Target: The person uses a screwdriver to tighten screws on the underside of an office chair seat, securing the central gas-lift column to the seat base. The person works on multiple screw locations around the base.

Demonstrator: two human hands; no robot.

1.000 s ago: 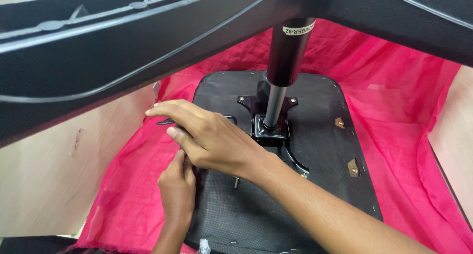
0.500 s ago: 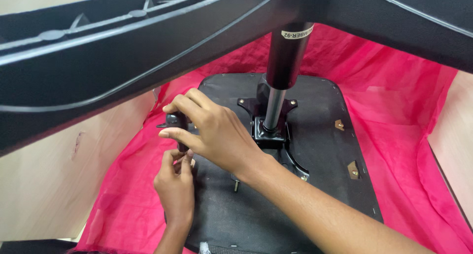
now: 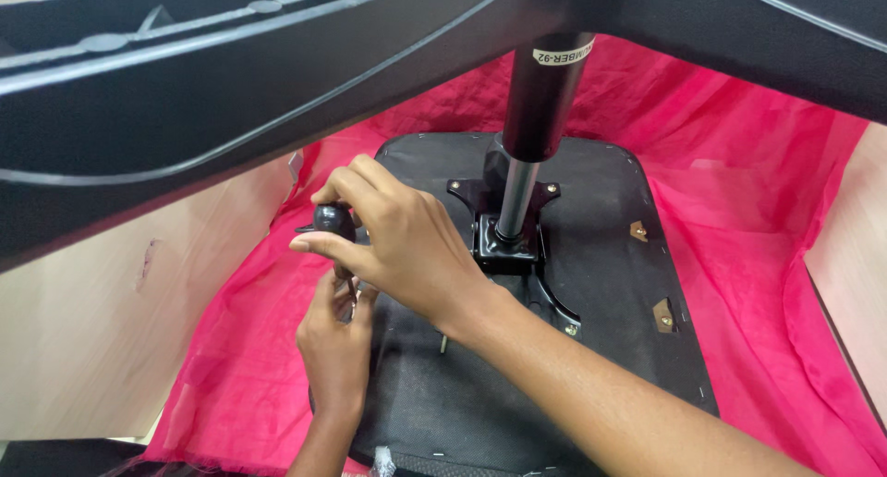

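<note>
This looks like a furniture assembly or repair workshop. An office chair lies upside down: the black fabric underside of its seat (image 3: pixel 591 283) faces up, stapled along the edges, with a metal mounting plate (image 3: pixel 506 246) bolted at the seat's middle. A gas-lift column (image 3: pixel 531 126) rises from that plate, and the black plastic star base (image 3: pixel 231 98) spreads above it. Beneath the seat lies a pink cloth (image 3: pixel 758 200), and beside the seat stand pale wooden panels (image 3: pixel 83 320).
</note>
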